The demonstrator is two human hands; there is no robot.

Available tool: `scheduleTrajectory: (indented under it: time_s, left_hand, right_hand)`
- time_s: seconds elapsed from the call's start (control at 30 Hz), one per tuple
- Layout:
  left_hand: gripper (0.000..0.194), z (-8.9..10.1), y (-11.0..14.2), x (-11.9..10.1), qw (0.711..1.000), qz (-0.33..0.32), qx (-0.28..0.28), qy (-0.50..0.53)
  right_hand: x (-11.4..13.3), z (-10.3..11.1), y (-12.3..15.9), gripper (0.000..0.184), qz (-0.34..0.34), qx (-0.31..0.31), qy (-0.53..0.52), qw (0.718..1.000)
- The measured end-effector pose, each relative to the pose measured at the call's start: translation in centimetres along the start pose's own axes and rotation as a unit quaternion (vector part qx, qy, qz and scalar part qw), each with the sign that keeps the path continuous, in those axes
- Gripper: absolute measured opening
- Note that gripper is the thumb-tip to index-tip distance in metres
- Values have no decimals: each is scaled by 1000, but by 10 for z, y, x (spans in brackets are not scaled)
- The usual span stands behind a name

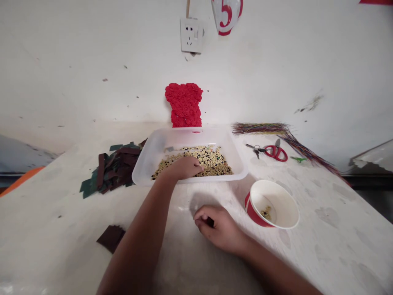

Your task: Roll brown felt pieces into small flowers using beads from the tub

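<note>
The left hand (187, 167) dips into a shallow plastic tub (172, 139) at the centre of the frame, its fingers curled down among small gold and black beads (211, 159); whether it has any in its grasp cannot be told. The right hand (216, 227) rests just in front, lower centre, fingers curled in toward the thumb; whether it encloses anything is likewise unclear.

The beads, spread across the tub's floor, look round, hard and smooth. They would likely prove very light, slippery and quick to roll, best pinched singly between thumb and fingertip or scooped in a cupped palm. The tub, cloudy and rounded at the corners, seems light and slightly flexible, with its rim the natural place to hold.

At right of centre, a red-and-white paper bowl (284, 196) holds a few more beads; its thin wall would probably dent under a hard squeeze. Left of the tub lie flat dark green and brown strips (119, 168). Toward the upper right of the pale, patterned worktop (331, 246) are red-handled scissors (280, 153), keys (256, 151) and a bundle of thin, wiry strands (260, 128). Ruffled red roses (186, 104) stand behind the tub.
</note>
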State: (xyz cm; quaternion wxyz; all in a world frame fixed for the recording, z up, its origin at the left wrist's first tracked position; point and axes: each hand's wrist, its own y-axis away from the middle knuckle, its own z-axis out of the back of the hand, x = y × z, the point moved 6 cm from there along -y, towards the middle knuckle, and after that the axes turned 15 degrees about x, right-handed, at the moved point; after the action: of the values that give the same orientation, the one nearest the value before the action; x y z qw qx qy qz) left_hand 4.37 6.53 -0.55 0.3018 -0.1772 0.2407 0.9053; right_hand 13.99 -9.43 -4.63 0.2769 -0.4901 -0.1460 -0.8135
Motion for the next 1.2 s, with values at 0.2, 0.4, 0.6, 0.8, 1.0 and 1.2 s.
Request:
scheduleTrajectory:
  time_s: [0.2,0.4,0.6,0.8,1.0,1.2]
  left_hand:
    - [37,-3,-1,1,1000,-1,14,4]
    - [34,-2,-1,3,1000,15,6,6]
    - [35,6,5,-3,998,45,-32,-6]
    - [35,7,5,-2,998,60,-32,-10]
    - [35,2,3,2,998,57,-5,-5]
    - [35,3,4,1,998,65,-7,-8]
  right_hand:
    - [3,0,1,12,2,6,16,1000]
    - [1,0,0,13,-2,8,11,1000]
    - [0,-1,0,14,-5,13,5,1000]
    - [-2,-2,0,13,-4,9,1,1000]
    - [-4,-1,0,13,-9,9,-14,1000]
    - [-4,0,0,13,-6,5,-21,1000]
